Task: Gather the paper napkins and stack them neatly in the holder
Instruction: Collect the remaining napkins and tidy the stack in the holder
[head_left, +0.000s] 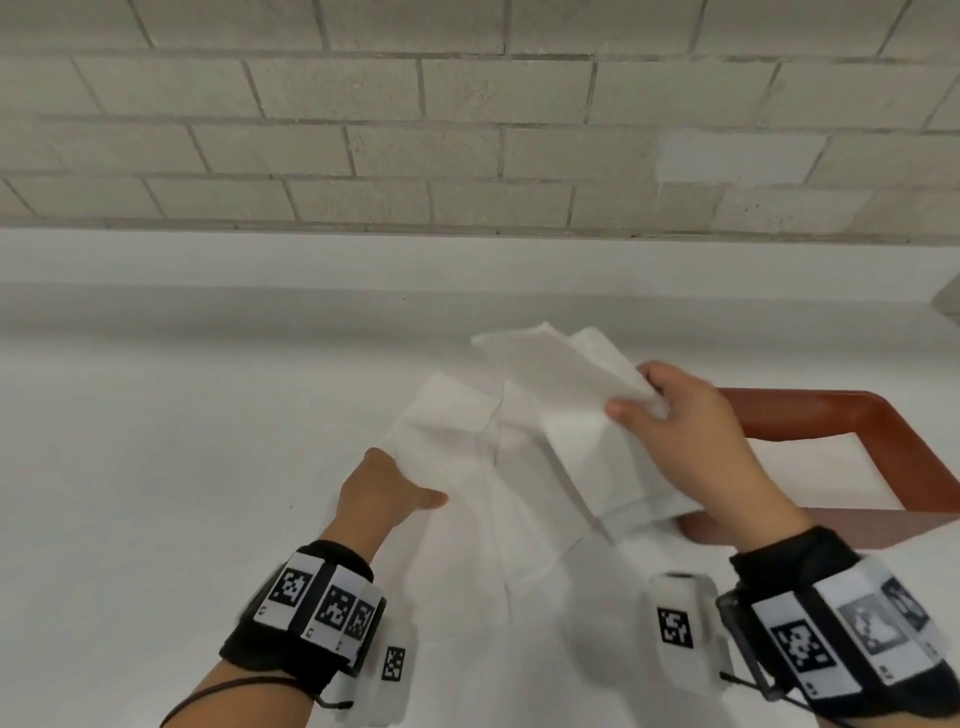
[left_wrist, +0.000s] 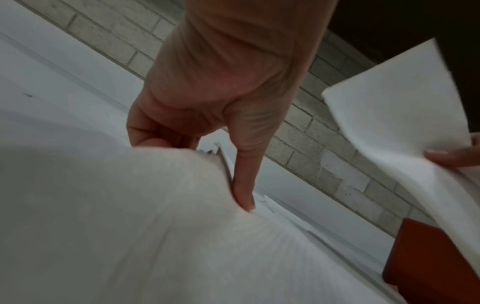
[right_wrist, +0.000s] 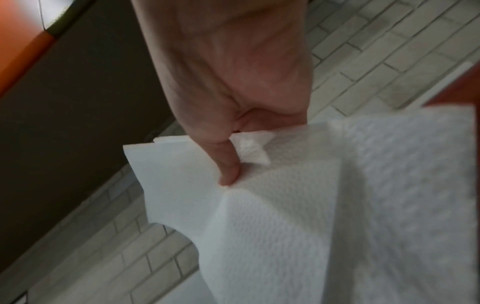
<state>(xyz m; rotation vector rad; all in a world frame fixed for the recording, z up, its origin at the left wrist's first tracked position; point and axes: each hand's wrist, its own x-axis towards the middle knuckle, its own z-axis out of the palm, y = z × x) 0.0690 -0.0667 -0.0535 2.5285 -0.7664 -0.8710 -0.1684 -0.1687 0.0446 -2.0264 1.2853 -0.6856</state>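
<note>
Several white paper napkins overlap mid-table. My left hand (head_left: 410, 483) pinches the left edge of one napkin (head_left: 457, 457), thumb on top and fingers underneath; in the left wrist view the thumb (left_wrist: 244, 197) presses into this napkin (left_wrist: 130, 226), which bulges upward. My right hand (head_left: 644, 400) pinches a small sheaf of napkins (head_left: 561, 395) raised above the others, held at its right edge. The right wrist view shows the thumb (right_wrist: 228, 176) on the embossed napkins (right_wrist: 311, 205). The red-brown holder (head_left: 831, 410) stands just right of the right hand, partly hidden by hand and paper.
The white table (head_left: 182, 441) stretches left and back to a pale brick wall (head_left: 467, 130). Part of the holder (left_wrist: 426, 263) shows at the lower right of the left wrist view. Marker bands wrap both wrists.
</note>
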